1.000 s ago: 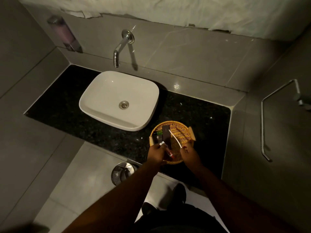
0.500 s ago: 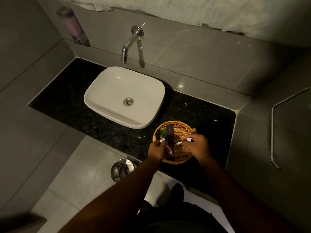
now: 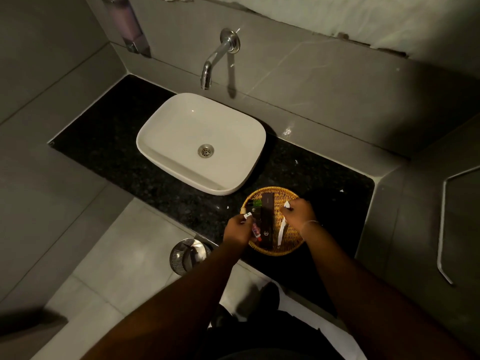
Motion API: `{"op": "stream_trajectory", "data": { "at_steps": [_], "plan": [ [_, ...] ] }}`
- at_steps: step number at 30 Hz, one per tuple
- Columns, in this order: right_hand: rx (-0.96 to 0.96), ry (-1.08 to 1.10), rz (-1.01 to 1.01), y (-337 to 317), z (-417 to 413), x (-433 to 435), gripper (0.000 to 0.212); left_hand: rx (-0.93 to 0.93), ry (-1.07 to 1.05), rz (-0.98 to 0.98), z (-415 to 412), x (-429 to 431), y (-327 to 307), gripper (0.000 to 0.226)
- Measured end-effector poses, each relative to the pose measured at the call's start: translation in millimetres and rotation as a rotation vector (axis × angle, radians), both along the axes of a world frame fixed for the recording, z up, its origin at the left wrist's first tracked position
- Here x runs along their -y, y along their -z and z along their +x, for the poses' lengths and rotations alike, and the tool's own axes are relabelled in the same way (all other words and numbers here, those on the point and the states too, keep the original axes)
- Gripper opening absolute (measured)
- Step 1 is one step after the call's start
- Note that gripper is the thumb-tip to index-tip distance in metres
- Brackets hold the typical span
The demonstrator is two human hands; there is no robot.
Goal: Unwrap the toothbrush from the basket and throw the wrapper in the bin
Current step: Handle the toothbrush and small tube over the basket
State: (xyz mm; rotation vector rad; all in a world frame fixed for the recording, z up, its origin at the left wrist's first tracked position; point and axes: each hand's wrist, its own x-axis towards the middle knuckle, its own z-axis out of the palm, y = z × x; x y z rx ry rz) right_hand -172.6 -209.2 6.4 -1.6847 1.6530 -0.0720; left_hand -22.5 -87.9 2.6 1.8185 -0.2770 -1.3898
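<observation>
A round wicker basket [image 3: 291, 196] sits on the black counter to the right of the sink. My right hand [image 3: 300, 216] hovers over its right side, fingers pinched on a thin white toothbrush [image 3: 281, 233]. The handle slants down toward the basket's near rim, and a white end shows at my fingertips. I cannot tell whether a wrapper covers it. My left hand [image 3: 237, 229] is at the basket's left edge, closed on a small pink-red tube [image 3: 255, 229] with a white cap. A steel bin [image 3: 185, 255] stands on the floor, below and left of the basket.
In the basket lie a long dark box [image 3: 267, 222] and a small green-topped item [image 3: 255, 203]. A white basin [image 3: 200, 141] with a chrome wall tap [image 3: 215, 61] lies farther left. A metal towel rail [image 3: 441, 229] is on the right wall.
My right hand has shifted up and right over the basket, swinging the toothbrush so it now slants down toward me. My left hand stays at the basket's left edge with the tube.
</observation>
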Motion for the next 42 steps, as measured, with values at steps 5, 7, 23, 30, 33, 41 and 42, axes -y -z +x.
{"op": "stream_trajectory", "data": {
  "at_steps": [5,7,23,30,33,41,42],
  "plan": [
    [-0.101,0.011,0.008,16,17,9,0.018,0.025,0.034,0.024,-1,4,10,0.033],
    [-0.138,0.010,0.002,22,23,12,0.019,0.035,0.038,0.026,-2,3,16,0.032],
    [-0.078,0.220,0.003,51,24,4,0.029,0.080,0.056,0.005,2,4,26,0.029],
    [-0.049,0.213,-0.032,52,18,1,0.029,0.068,0.028,-0.012,-2,11,20,0.026],
    [-0.011,0.300,-0.095,42,22,-5,0.023,0.093,0.027,-0.007,-3,16,17,0.029],
    [0.536,0.221,0.444,5,21,-15,0.018,0.062,0.066,-0.007,-7,37,0,0.033],
    [0.527,0.164,0.439,3,15,-14,0.014,0.053,0.107,-0.007,-8,39,-2,0.033]
  ]
}}
